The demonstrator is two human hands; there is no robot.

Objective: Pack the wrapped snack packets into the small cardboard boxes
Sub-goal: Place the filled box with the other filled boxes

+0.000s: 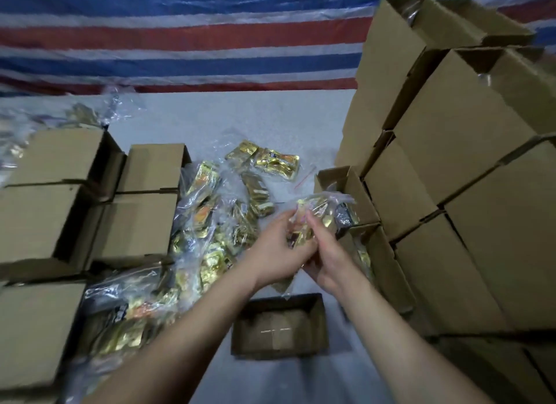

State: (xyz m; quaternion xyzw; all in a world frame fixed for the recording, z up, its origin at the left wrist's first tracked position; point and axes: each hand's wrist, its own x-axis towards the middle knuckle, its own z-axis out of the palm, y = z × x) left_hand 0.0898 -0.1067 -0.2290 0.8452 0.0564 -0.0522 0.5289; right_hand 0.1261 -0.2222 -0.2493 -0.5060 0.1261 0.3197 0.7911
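Take the open box below your hands as the mark. Far left of it, cardboard boxes lie stacked on their sides. Between them and the open box, bagged gold snack packets are heaped on the pale surface. Just above the open box, your left hand and right hand are together, both gripping one clear bag of packets. To its right, tall stacked boxes rise.
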